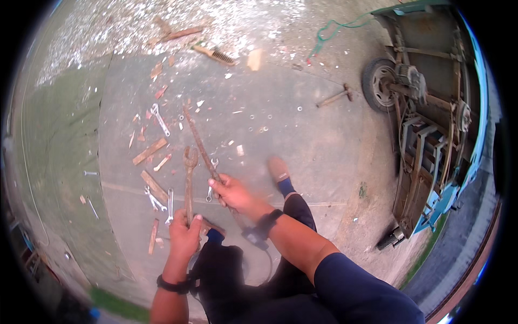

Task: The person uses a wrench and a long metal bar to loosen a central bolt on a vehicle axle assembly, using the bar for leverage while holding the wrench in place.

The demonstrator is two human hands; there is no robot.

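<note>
My left hand (184,236) grips the lower end of a large rusty open-ended spanner (189,178) that points away from me, its jaw up near the middle of the concrete. My right hand (233,193) is closed around a long rusty metal bar (198,141) that slants up and to the left. Both tools are lifted above the ground. My legs in dark trousers and a blue-socked foot (280,174) show below and to the right of the hands.
Several small shiny spanners (159,119), wood scraps (149,151) and washers lie scattered on the concrete slab. A hammer (335,97) lies farther off. A rusty wheeled machine frame (426,124) stands at the right. A wire brush (216,54) and gravel are at the far edge.
</note>
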